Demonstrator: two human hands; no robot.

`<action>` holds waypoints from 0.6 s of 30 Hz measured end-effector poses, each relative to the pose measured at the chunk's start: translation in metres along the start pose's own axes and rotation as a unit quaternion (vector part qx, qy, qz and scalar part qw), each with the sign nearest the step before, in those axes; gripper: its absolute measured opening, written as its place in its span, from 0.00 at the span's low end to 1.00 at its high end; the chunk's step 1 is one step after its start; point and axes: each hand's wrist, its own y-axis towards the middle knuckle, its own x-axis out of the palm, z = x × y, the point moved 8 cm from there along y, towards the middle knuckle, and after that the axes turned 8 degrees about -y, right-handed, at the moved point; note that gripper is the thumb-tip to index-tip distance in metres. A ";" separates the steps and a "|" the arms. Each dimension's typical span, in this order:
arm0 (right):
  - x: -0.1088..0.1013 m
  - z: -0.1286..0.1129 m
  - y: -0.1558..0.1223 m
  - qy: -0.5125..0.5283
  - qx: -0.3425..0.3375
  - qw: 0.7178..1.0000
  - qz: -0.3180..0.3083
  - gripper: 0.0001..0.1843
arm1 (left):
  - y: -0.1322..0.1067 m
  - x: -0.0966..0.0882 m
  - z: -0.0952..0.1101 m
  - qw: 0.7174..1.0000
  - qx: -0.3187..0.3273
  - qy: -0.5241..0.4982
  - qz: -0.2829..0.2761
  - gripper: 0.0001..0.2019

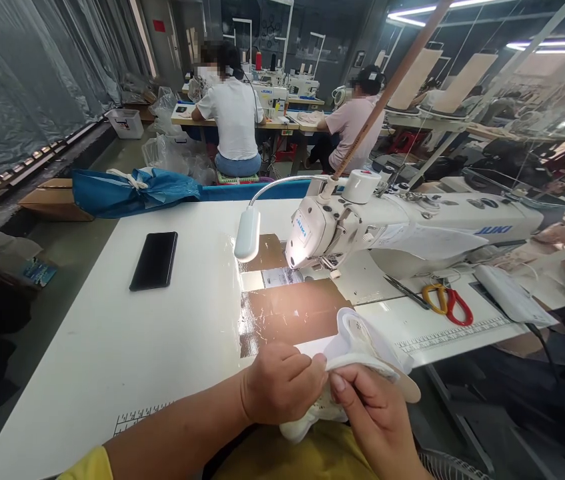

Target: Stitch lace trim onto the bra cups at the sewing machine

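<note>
A white fabric piece (359, 337) with a rounded, curved edge is pinched between my two hands at the table's front edge. My left hand (285, 383) is closed in a fist with its fingertips on the edge of the fabric. Right beside it, my right hand (377, 417) grips the same edge between thumb and fingers. Part of the fabric hangs below my hands over my lap. Beyond them stands a white sewing machine (392, 217), its needle area lit. A brown shiny sheet (297, 310) covers the table before the needle.
On the white table (97, 333) lies a black phone (154, 261) at left. Dark tweezers (407, 292) and snips with yellow and red handles (458, 308) lie at right. A lamp (248, 233) hangs beside the machine head. Co-workers (235, 117) sit behind.
</note>
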 end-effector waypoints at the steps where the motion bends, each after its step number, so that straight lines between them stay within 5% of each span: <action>1: 0.000 0.000 0.000 -0.009 -0.003 1.000 0.003 0.13 | -0.001 0.001 0.001 1.000 0.000 0.000 -0.003 0.11; 18: -0.015 -0.015 -0.002 -0.200 -0.196 0.953 0.115 0.11 | -0.005 0.004 0.004 1.000 0.015 0.022 0.001 0.12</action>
